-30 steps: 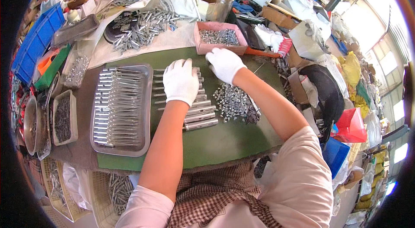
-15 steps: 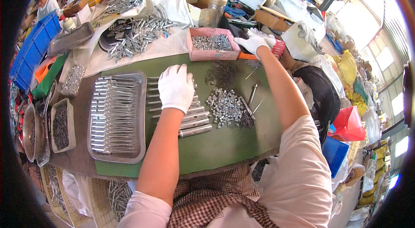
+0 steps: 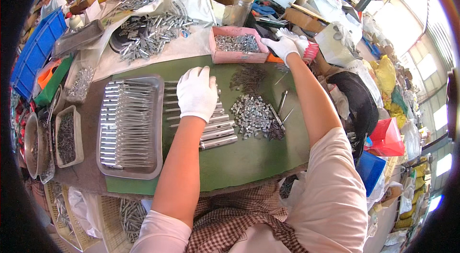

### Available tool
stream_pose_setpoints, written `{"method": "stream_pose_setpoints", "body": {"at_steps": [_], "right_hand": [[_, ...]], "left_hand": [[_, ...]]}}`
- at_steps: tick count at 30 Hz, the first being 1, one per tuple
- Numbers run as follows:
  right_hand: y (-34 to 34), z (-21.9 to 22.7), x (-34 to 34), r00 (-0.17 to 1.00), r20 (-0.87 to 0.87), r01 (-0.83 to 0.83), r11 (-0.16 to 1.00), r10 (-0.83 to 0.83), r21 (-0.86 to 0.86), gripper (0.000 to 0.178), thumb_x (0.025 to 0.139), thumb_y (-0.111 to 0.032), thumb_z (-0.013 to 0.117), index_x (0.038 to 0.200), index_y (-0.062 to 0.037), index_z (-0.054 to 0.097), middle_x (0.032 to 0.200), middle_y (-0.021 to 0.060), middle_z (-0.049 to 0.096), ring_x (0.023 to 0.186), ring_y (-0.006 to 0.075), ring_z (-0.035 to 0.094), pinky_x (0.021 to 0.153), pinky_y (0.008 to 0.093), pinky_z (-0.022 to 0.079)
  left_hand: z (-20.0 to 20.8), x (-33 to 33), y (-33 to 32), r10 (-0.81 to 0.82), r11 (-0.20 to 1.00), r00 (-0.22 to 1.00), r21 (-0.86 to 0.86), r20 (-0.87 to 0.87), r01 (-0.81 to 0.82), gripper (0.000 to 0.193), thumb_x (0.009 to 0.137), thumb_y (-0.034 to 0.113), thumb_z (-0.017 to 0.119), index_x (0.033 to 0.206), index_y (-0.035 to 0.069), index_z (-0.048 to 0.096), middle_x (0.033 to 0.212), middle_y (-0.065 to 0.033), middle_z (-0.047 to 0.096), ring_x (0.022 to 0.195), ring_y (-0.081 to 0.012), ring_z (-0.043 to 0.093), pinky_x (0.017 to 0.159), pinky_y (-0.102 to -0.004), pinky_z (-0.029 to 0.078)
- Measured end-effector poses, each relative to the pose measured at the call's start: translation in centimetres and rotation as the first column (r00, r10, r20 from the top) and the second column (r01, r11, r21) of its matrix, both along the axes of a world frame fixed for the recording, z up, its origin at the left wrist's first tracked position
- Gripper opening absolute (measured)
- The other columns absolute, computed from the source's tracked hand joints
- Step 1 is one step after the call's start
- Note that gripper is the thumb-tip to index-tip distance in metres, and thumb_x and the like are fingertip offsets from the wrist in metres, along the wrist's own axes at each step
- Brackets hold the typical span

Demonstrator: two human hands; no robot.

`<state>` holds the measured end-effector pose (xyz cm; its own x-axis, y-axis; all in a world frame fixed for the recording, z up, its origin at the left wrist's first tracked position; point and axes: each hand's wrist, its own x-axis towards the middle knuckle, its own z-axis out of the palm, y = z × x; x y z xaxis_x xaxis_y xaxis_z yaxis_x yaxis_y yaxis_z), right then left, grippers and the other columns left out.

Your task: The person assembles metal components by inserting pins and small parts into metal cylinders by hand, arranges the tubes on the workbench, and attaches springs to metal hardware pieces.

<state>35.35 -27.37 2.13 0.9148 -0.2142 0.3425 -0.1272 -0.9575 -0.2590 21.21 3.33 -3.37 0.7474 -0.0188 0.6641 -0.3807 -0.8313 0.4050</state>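
My left hand [image 3: 197, 92], in a white knit glove, rests palm down over a row of metal rods [image 3: 218, 133] on the green mat; its fingers are stretched forward, slightly bent. The rods lie side by side, graded in thickness, partly under that hand. My right hand [image 3: 282, 47], gloved too, reaches to the right end of a pink box [image 3: 239, 56] filled with small metal pieces. Its thumb points at the box and its fingers look extended, beside a white glove with a red cuff [image 3: 310, 51]. What lies under its palm is hidden.
Left of the rods stands a metal tray [image 3: 157, 133] of pointed rods in line. Right of them lie a heap of small metal nuts [image 3: 251, 114], dark pins [image 3: 247, 78] and a few loose rods. Behind, metal parts [image 3: 148, 37] cover a white sack. A co-worker sits opposite.
The view has shifted a little. Both hands stay in nearly the same places, the left over the rods and the right beside the pink box.
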Motion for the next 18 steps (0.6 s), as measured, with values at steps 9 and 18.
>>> {"method": "stream_pose_setpoints", "body": {"at_steps": [9,18], "right_hand": [[4.5,-0.7,-9.1,0.914,-0.238,-0.383,0.89,0.327,-0.247,0.027,0.086,-0.032,0.063,0.089,-0.0069,0.074,0.09,0.0202,0.071,0.088,0.0374,0.069,0.082,0.0487,0.054],[5.2,-1.9,-9.7,0.926,-0.307,-0.235,0.972,0.219,-0.014,0.028,0.084,-0.027,0.065,0.102,-0.0062,0.071,0.101,0.0197,0.072,0.096,0.0365,0.068,0.089,0.0455,0.053]], "left_hand": [[0.3,-0.4,0.4,-0.004,1.0,1.0,0.021,0.017,0.004,0.029,0.086,0.021,0.067,0.11,0.006,0.07,0.107,-0.0118,0.068,0.104,-0.0313,0.063,0.093,-0.0445,0.048],[0.6,-0.7,0.5,-0.101,0.994,0.994,0.038,0.031,0.1,0.029,0.087,0.018,0.066,0.113,0.006,0.068,0.109,-0.0123,0.068,0.107,-0.0321,0.063,0.095,-0.0446,0.048]]}}
